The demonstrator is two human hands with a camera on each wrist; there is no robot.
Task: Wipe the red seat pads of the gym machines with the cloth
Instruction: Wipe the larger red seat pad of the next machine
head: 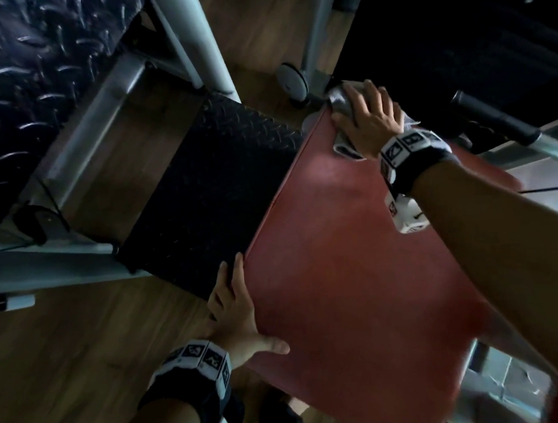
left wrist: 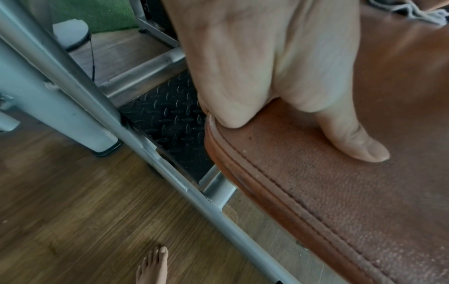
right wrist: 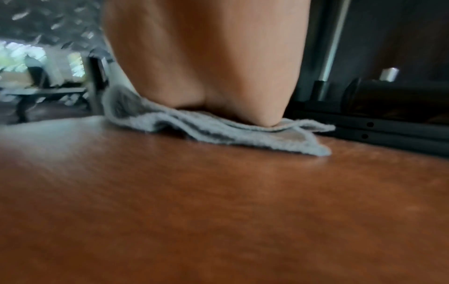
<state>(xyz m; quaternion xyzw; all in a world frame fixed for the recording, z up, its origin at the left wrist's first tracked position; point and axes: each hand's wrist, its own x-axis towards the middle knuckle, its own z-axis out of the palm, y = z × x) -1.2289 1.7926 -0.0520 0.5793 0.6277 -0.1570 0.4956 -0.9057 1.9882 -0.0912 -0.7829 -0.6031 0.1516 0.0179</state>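
Note:
The red seat pad (head: 358, 272) fills the middle of the head view, slanting away to the upper right. My right hand (head: 366, 116) lies flat with spread fingers on a grey cloth (head: 341, 99), pressing it onto the pad's far corner. In the right wrist view the palm (right wrist: 206, 57) bears down on the folded cloth (right wrist: 218, 130) on the pad (right wrist: 218, 211). My left hand (head: 238, 313) holds the pad's near left edge. Its thumb (left wrist: 352, 142) lies on top of the stitched pad (left wrist: 340, 192); the fingers go over the side, mostly hidden. The cloth (left wrist: 417, 11) shows at the far corner.
A black diamond-plate footplate (head: 210, 189) sits left of the pad, with grey frame tubes (head: 189, 39) beyond it. A black roller bar (head: 495, 117) and a dark upright panel (head: 456, 33) stand right of the cloth. Below is wooden floor (head: 66, 358); a bare foot (left wrist: 153, 267) stands beside the frame.

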